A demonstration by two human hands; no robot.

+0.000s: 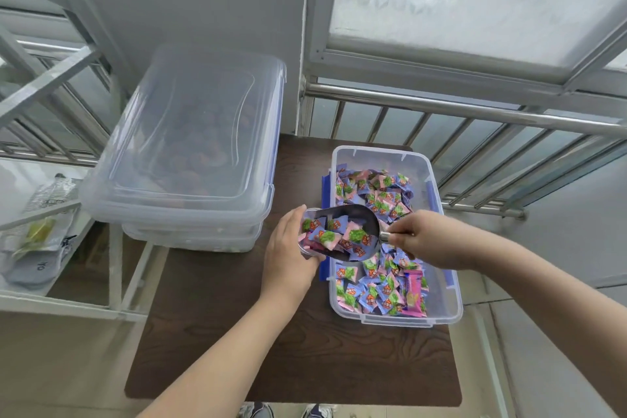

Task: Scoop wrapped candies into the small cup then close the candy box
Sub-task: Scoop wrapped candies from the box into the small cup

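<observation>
An open clear candy box (451,295) with blue latches sits on the right of the dark table, holding many wrapped candies (380,285) in blue, pink and green. My left hand (288,248) grips a small clear cup (310,231) just left of the box; several candies lie in it. My right hand (417,241) holds the handle of a metal scoop (359,217), which is loaded with candies and tipped with its mouth at the cup's rim. The box's lid is not clearly visible.
Two stacked clear lidded boxes (190,146) stand at the table's back left, right beside the cup. The dark wooden table (271,349) extends toward me. A white shelf frame with packets (44,234) is at left; a metal railing (475,108) runs behind.
</observation>
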